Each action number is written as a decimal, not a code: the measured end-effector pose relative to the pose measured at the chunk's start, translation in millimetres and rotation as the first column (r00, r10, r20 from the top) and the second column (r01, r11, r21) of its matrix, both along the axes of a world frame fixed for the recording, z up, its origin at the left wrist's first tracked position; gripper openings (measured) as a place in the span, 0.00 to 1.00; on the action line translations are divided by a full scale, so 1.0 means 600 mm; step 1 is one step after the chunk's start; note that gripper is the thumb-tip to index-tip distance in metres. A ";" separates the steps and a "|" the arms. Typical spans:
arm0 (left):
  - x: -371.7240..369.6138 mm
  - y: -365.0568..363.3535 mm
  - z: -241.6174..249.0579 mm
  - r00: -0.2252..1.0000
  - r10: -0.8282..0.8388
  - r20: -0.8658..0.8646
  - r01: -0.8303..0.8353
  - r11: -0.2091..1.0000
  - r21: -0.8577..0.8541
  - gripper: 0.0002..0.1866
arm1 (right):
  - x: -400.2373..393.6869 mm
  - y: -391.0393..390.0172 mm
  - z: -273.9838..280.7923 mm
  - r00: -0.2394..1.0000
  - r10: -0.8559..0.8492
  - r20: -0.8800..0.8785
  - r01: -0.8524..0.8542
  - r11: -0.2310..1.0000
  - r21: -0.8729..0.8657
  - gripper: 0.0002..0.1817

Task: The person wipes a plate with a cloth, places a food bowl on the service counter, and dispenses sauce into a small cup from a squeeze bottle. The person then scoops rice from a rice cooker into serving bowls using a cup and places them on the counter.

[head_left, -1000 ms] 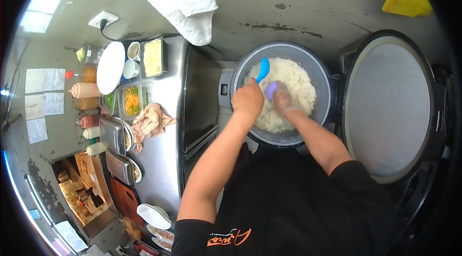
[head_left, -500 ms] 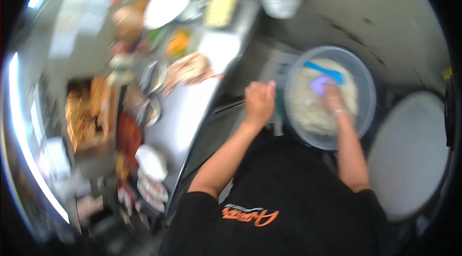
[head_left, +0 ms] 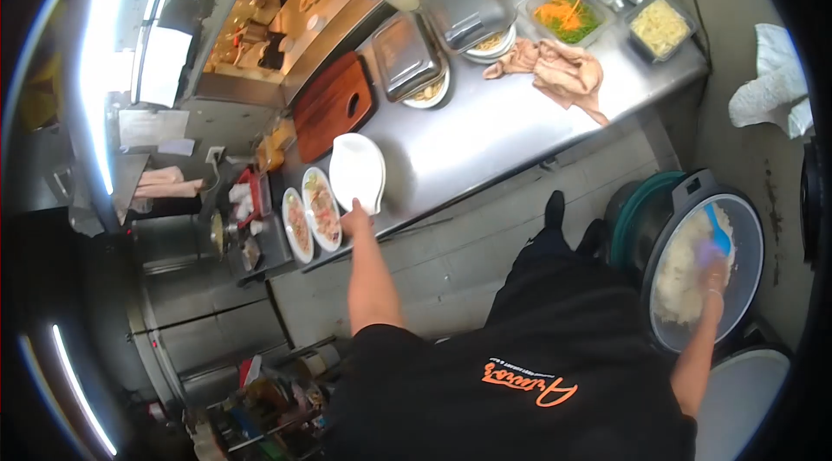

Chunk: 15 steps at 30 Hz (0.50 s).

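Two hands, two spots: left hand [head_left: 357, 218] has its fingers at the edge of the white bowls [head_left: 357, 168] on the steel counter [head_left: 459, 145], can't tell if they're pinching it. Right hand [head_left: 713, 272] is down in the big pot [head_left: 752, 275] of white rice [head_left: 680, 283], curled around a blurry purple tool [head_left: 708, 250], blue spoon [head_left: 719, 236] right by it. Two oval dishes [head_left: 310, 217] of food sit beside the bowls. Farther along, one tub [head_left: 598, 28] holds orange shreds and greens, another [head_left: 660, 28] pale yellow bits.
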State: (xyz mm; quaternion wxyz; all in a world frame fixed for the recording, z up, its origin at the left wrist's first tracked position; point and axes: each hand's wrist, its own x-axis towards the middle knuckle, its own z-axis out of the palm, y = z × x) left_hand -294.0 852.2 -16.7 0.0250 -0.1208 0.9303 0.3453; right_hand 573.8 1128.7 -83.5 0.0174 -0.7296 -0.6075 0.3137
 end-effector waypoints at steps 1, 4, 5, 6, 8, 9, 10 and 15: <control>-0.008 0.006 0.009 0.999 -0.014 0.047 0.018 0.996 -0.089 0.26 | -0.025 -0.020 -0.002 0.954 0.234 0.189 -0.244 0.969 0.028 0.20; -0.031 -0.013 0.012 0.985 -0.053 0.167 0.059 0.998 -0.027 0.18 | -0.157 0.006 0.160 0.927 0.202 0.317 -0.229 0.972 0.049 0.18; -0.026 -0.008 0.027 0.977 -0.044 0.207 0.043 0.999 0.008 0.18 | -0.208 0.034 0.212 0.958 0.080 0.274 -0.103 0.992 0.069 0.17; -0.016 0.002 0.050 0.968 -0.037 0.249 0.027 0.999 0.042 0.17 | -0.245 0.064 0.228 0.955 0.112 0.275 -0.149 0.982 0.118 0.16; -0.031 -0.008 0.049 0.927 -0.028 0.373 -0.059 0.974 0.219 0.15 | -0.345 0.125 0.273 0.958 0.275 0.086 -0.288 0.904 0.317 0.12; -0.037 -0.006 0.052 0.916 0.021 0.401 -0.115 0.971 0.211 0.13 | -0.425 0.144 0.303 0.931 0.352 -0.098 -0.222 0.757 0.615 0.09; -0.041 -0.008 0.050 0.900 0.073 0.429 -0.174 0.964 0.201 0.11 | -0.487 0.170 0.299 0.895 0.439 -0.085 -0.265 0.673 0.690 0.08; 0.012 0.021 0.122 0.911 -0.244 0.334 -0.103 0.648 0.754 0.25 | -0.752 0.256 0.259 0.895 0.445 0.000 -0.392 0.788 0.474 0.20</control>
